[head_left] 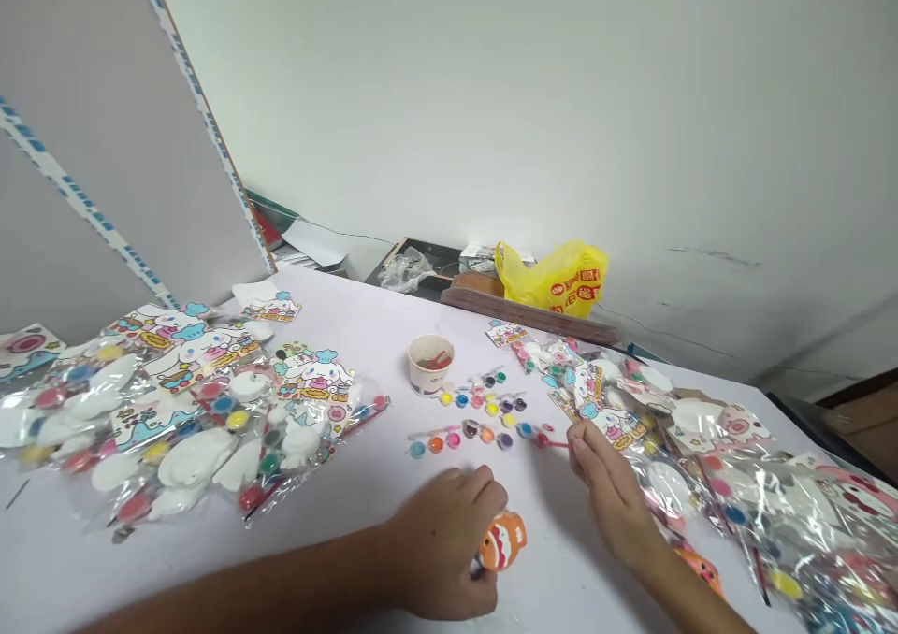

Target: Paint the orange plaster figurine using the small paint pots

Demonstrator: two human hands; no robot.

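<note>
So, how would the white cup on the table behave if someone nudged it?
The cup would probably tip fairly easily, since its base looks narrower than its rim. It may dent when squeezed, as it looks like thin paper. The red piece inside could shift, since it appears to lie loose below the rim.

Paint pots (on table) between packets
</note>
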